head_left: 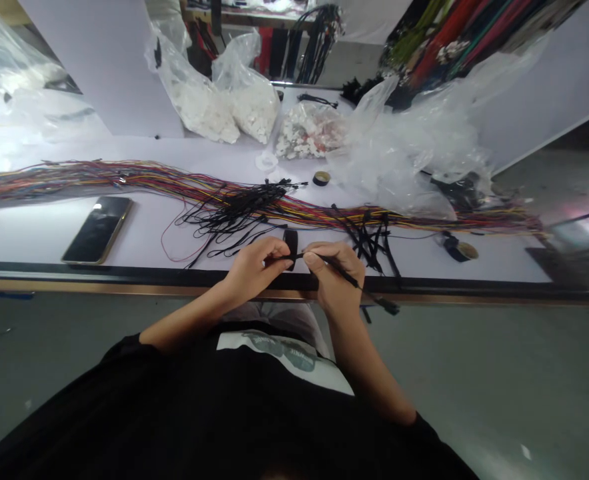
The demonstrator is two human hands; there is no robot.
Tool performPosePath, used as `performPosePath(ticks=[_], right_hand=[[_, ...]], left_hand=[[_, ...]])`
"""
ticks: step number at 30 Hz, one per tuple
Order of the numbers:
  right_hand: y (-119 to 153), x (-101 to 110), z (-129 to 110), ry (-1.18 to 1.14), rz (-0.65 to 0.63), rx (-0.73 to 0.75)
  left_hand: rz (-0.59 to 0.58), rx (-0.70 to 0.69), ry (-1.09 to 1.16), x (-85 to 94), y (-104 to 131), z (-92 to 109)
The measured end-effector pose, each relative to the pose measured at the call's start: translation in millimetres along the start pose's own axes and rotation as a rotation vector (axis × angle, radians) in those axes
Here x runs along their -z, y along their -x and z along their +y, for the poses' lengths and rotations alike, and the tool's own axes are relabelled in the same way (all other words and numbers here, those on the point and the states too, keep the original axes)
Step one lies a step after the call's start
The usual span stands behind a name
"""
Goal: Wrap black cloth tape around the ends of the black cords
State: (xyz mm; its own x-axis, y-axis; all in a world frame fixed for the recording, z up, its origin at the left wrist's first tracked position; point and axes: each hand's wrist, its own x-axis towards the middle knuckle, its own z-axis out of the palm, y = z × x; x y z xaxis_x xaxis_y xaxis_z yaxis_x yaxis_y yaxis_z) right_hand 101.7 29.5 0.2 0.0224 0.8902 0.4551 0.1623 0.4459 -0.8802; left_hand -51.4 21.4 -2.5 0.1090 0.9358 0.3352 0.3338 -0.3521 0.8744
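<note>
At the table's front edge, my left hand (254, 268) is closed on a roll of black tape (291, 240), which stands on edge between the fingers. Just beside it, my right hand (338, 279) pinches a thin black cable (369, 292). The cable runs across the palm and ends in a small black connector (389, 307) past the wrist. Its other end reaches the tape roll; fingers hide the exact contact. Behind my left hand lies a pile of black looped leads (244, 207). Several short black taped pieces (372, 243) lie right of my right hand.
A long bundle of coloured wires (174, 175) crosses the table (14, 230). A phone (98, 230) lies at left. Other tape rolls, one behind (321, 178) and one at right (460, 249), rest nearby. Plastic bags of white parts (252, 107) stand at the back.
</note>
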Motion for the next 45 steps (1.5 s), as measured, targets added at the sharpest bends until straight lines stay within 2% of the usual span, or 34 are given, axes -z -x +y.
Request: performPosePath(ticks=[2, 5, 8, 11, 13, 16, 18, 20, 24, 26, 28, 30, 32, 34, 37, 39, 42, 45], right_hand=[[2, -4, 0, 0.011, 0.03, -0.091], [5, -8, -3, -0.066, -0.103, -0.247], [5, -8, -5, -0.05, -0.119, -0.253], [2, -6, -7, 0.077, -0.04, -0.151], [1, -5, -9, 0.116, -0.044, -0.125], [-1, -4, -13, 0.129, -0.076, -0.125], [-2, -5, -17, 0.127, -0.105, -0.124], [-3, -5, -20, 0.109, -0.139, -0.117], [-2, -3, -20, 0.088, -0.162, -0.128], [-1, -2, -17, 0.078, -0.146, -0.179], [0, -2, -13, 0.064, -0.126, -0.246], [-2, -3, -9, 0.038, -0.1, -0.289], [-4, -5, -5, -0.023, -0.08, -0.316], [-7, -6, -3, -0.109, -0.08, -0.351], [-10, -3, 0, -0.159, -0.127, -0.371], [-12, 0, 1, -0.189, -0.182, -0.332], [-14, 1, 3, -0.242, -0.253, -0.247], [-16, -3, 3, -0.189, -0.247, -0.172]], left_hand=[[0.03, -0.009, -0.034, 1.5, -1, 2], [0.081, -0.018, -0.032, 0.9, -1, 3], [0.084, 0.024, 0.097, -2.1, 2, 4], [0.054, 0.177, 0.419, -3.4, 2, 5], [0.02, 0.328, 0.644, -1.6, -1, 3], [-0.142, 0.477, 0.82, 3.8, -10, -2], [-0.277, 0.472, 0.849, 6.8, -16, -6], [-0.331, 0.453, 0.821, 7.9, -20, -9], [-0.225, 0.458, 0.683, 5.6, -22, -7], [-0.138, 0.402, 0.63, 4.1, -21, -3], [-0.024, 0.276, 0.537, 2.7, -17, 1], [0.102, 0.085, 0.351, 1.1, -9, 5], [0.163, -0.129, 0.109, -0.6, 2, 4], [0.09, -0.31, -0.1, -1.4, 11, 0], [-0.147, -0.529, -0.205, 0.8, 17, -10], [-0.157, -0.547, -0.167, 3.9, 15, -13], [-0.022, -0.356, -0.134, 6.6, 6, -11], [-0.044, -0.229, -0.172, 4.8, -5, -5]])
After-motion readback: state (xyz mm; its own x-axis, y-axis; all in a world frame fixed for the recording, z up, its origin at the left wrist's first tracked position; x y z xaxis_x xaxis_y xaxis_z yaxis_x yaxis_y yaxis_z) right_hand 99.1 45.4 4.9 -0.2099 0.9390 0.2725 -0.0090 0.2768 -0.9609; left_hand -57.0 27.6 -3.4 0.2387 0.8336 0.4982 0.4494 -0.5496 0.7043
